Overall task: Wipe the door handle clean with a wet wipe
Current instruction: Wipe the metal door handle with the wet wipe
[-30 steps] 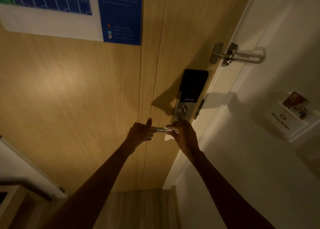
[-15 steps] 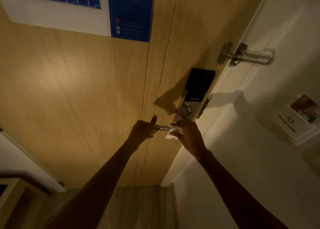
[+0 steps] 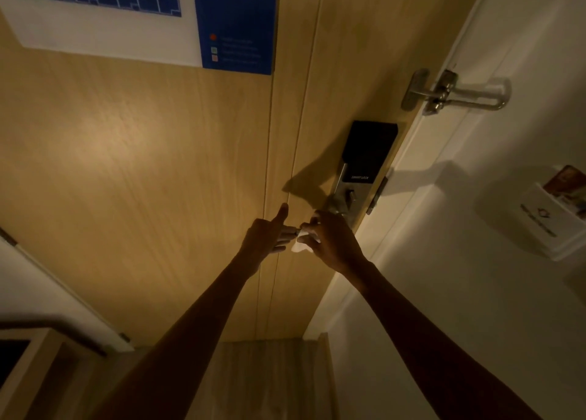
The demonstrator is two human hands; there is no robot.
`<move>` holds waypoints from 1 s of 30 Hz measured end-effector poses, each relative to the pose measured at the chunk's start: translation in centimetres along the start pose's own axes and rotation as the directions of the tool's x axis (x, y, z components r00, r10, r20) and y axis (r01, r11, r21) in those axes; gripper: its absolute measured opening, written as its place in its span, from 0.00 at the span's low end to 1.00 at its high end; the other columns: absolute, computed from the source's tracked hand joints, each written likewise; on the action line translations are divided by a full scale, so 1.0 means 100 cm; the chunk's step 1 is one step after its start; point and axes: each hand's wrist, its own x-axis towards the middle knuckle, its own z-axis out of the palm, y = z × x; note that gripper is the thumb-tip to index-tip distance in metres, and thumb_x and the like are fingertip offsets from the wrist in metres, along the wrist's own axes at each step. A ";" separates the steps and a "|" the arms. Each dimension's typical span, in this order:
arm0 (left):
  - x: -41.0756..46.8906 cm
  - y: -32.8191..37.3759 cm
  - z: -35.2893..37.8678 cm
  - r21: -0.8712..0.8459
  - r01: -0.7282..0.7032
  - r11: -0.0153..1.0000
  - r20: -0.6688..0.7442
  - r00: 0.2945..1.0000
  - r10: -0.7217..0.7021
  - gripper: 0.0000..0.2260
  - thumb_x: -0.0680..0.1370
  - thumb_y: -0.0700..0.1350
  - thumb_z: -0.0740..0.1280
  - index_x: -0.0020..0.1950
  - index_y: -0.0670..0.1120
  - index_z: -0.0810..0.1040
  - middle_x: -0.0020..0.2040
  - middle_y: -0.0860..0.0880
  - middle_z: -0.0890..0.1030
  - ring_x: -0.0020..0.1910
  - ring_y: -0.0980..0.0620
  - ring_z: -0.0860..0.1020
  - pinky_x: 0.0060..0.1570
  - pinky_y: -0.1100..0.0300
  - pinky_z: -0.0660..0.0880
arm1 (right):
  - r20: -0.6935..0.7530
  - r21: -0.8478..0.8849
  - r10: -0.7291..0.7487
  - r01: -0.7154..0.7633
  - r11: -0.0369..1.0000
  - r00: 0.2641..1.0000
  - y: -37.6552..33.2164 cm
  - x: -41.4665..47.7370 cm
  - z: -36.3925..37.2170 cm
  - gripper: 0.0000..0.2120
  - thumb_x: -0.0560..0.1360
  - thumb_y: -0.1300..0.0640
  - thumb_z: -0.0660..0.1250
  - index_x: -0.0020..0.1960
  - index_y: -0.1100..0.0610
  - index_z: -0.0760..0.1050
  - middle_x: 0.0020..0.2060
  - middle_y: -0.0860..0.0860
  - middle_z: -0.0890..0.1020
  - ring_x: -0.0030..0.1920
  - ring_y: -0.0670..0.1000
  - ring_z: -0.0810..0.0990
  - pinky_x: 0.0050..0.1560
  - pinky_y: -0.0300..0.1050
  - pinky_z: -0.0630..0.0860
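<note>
The silver lever door handle [image 3: 296,229] sticks out leftward from the smart lock's metal plate [image 3: 344,194] on the wooden door [image 3: 142,165]. Only a short bit of it shows between my hands. My left hand [image 3: 268,237] curls around the handle's free end with the thumb pointing up. My right hand [image 3: 333,242] pinches a white wet wipe [image 3: 298,246] around the lever, close to the left fingers. The wipe's loose corner hangs below the handle. The rest of the lever is hidden under my right hand.
The black lock panel [image 3: 369,148] sits above the handle. A metal swing-bar guard [image 3: 456,92] bridges door and frame at upper right. On the white wall to the right hangs a key-card holder [image 3: 551,210]. A blue floor-plan notice [image 3: 126,16] is on the door. Wooden furniture [image 3: 19,372] stands lower left.
My right hand has slid the wipe leftward along the lever, closing the gap to my left hand. My left hand has kept its hold; the view shifted slightly.
</note>
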 end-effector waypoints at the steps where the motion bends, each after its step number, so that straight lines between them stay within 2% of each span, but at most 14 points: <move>1: 0.000 0.000 0.000 -0.004 0.001 1.000 0.004 1.000 -0.001 0.28 0.76 0.64 0.58 0.53 0.41 0.83 0.52 0.46 0.85 0.51 0.52 0.83 0.49 0.59 0.78 | 0.003 -0.009 -0.021 0.021 1.000 1.000 -0.001 0.000 0.001 0.11 0.75 0.51 0.70 0.54 0.55 0.81 0.49 0.51 0.83 0.49 0.49 0.81 0.53 0.43 0.76; 5: 0.000 0.002 -0.002 0.027 -0.009 1.000 0.009 1.000 0.008 0.30 0.76 0.66 0.55 0.52 0.42 0.84 0.51 0.46 0.85 0.50 0.53 0.83 0.50 0.58 0.78 | 0.067 -0.026 -0.040 0.042 0.999 0.997 0.003 0.005 -0.006 0.12 0.75 0.51 0.69 0.56 0.54 0.81 0.50 0.51 0.83 0.51 0.49 0.81 0.53 0.40 0.73; 8: 0.000 0.001 -0.002 0.056 -0.024 0.998 0.007 1.000 0.024 0.32 0.77 0.67 0.53 0.52 0.41 0.84 0.51 0.45 0.85 0.50 0.53 0.83 0.47 0.60 0.77 | 0.178 0.029 0.027 -0.032 0.999 0.984 0.006 0.015 -0.014 0.14 0.75 0.51 0.69 0.58 0.56 0.80 0.51 0.52 0.84 0.52 0.50 0.82 0.52 0.38 0.74; 12: 0.001 0.001 -0.001 0.054 -0.014 0.998 0.006 1.000 0.014 0.33 0.77 0.66 0.51 0.52 0.41 0.83 0.54 0.44 0.84 0.52 0.51 0.82 0.52 0.57 0.78 | 0.302 0.084 0.059 -0.089 0.993 0.952 0.002 0.025 -0.018 0.17 0.76 0.49 0.68 0.59 0.59 0.79 0.50 0.54 0.84 0.51 0.51 0.82 0.50 0.39 0.74; 15: 0.002 0.002 -0.001 0.048 -0.006 0.999 0.003 1.000 0.006 0.34 0.78 0.65 0.49 0.53 0.40 0.83 0.54 0.43 0.84 0.53 0.49 0.82 0.56 0.54 0.77 | 0.264 0.047 0.024 -0.038 0.998 0.964 0.001 0.022 -0.017 0.16 0.76 0.49 0.69 0.58 0.58 0.79 0.50 0.54 0.84 0.50 0.51 0.82 0.51 0.42 0.76; 19: 0.000 0.003 -0.002 0.024 -0.005 1.000 0.023 1.000 0.004 0.34 0.79 0.65 0.48 0.54 0.39 0.83 0.54 0.42 0.84 0.53 0.49 0.82 0.53 0.57 0.77 | 0.154 -0.114 -0.034 0.052 0.992 0.988 -0.001 0.014 -0.011 0.15 0.74 0.50 0.70 0.58 0.55 0.80 0.52 0.51 0.83 0.52 0.49 0.82 0.54 0.41 0.75; 22: 0.000 0.002 -0.002 0.039 -0.015 0.999 0.017 1.000 0.015 0.34 0.78 0.65 0.49 0.53 0.40 0.83 0.54 0.42 0.84 0.52 0.50 0.82 0.51 0.58 0.77 | 0.210 -0.043 -0.008 0.018 0.999 0.978 0.001 0.019 -0.018 0.16 0.76 0.47 0.68 0.57 0.58 0.79 0.51 0.53 0.83 0.51 0.51 0.81 0.53 0.43 0.77; 25: 0.000 0.003 -0.002 0.034 -0.008 0.999 0.017 1.000 0.007 0.34 0.78 0.65 0.49 0.53 0.39 0.83 0.54 0.42 0.84 0.51 0.50 0.83 0.48 0.59 0.78 | 0.278 0.035 0.021 -0.032 0.999 0.960 0.003 0.021 -0.019 0.17 0.77 0.49 0.67 0.59 0.60 0.77 0.52 0.55 0.82 0.53 0.52 0.80 0.52 0.43 0.77; 30: 0.003 0.002 -0.003 0.033 -0.022 0.999 0.019 1.000 0.021 0.34 0.79 0.65 0.49 0.52 0.39 0.83 0.52 0.42 0.85 0.50 0.51 0.83 0.47 0.60 0.78 | 0.091 -0.066 -0.017 0.023 0.998 0.996 0.004 0.007 -0.002 0.13 0.75 0.51 0.70 0.56 0.56 0.79 0.51 0.52 0.82 0.53 0.51 0.79 0.53 0.47 0.78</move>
